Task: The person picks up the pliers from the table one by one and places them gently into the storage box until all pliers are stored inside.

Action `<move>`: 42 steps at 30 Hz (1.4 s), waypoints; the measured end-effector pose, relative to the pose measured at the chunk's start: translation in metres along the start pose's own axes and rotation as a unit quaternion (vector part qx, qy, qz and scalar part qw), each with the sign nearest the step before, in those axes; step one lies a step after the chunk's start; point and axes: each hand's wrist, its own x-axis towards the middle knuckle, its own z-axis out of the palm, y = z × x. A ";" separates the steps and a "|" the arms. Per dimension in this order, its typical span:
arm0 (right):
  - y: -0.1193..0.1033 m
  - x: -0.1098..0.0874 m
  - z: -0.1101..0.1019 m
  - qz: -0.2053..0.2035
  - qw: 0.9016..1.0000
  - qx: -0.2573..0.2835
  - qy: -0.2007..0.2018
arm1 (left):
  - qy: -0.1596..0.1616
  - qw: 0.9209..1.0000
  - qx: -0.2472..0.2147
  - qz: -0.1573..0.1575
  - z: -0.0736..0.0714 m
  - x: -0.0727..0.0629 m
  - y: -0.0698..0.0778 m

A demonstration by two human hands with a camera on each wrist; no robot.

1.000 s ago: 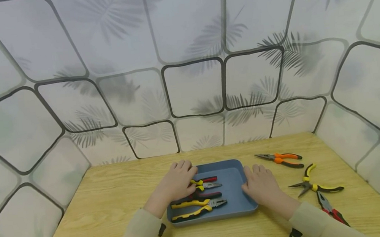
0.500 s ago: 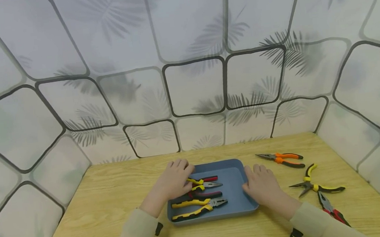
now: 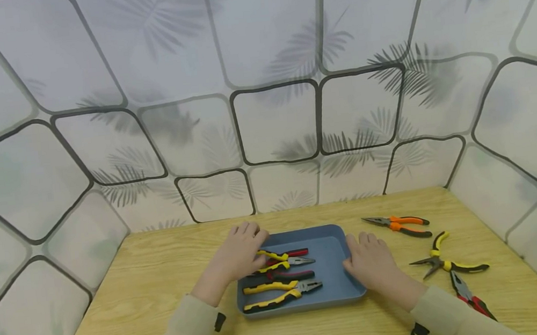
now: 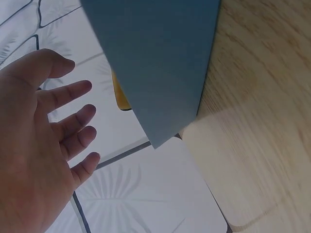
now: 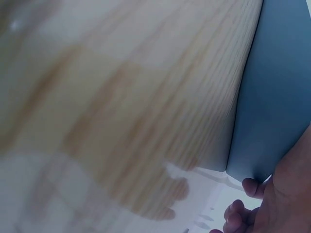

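Note:
My left hand (image 3: 238,254) hovers over the left end of a blue-grey tray (image 3: 330,258). Its fingers are loosely spread and hold nothing; in the left wrist view that hand (image 4: 43,126) is apart from the tray's wall (image 4: 160,68). At the opposite end my right hand (image 3: 372,262) holds the tray's right rim, thumb over the edge and fingers along the outer wall. Inside lie combination pliers (image 3: 301,287) with yellow-black handles, long-nose pliers (image 3: 287,264) with yellow handles, and red and dark handles partly covered by other pliers.
To the right on the wooden table (image 3: 163,285) lie orange-handled long-nose pliers (image 3: 395,224), spread yellow-black pliers (image 3: 438,263) and red-handled pliers (image 3: 470,296). A patterned wall covering (image 3: 274,124) encloses the table at the back and sides.
My left hand has drawn back leftward, away from the pliers, uncovering more of their handles. The right hand and the tray have stayed in place.

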 end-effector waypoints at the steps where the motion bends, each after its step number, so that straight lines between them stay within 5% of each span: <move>1: 0.000 0.000 0.000 0.000 1.000 0.000 0.000 | 0.001 1.000 -0.002 0.000 0.000 0.000 -0.001; 28: -0.001 0.000 -0.002 0.001 1.000 0.004 -0.009 | 0.021 0.998 -0.024 -0.057 0.003 -0.023 -0.020; 42: -0.001 -0.001 -0.001 -0.001 1.000 0.011 0.000 | -0.020 0.993 -0.007 -0.119 0.004 -0.040 -0.030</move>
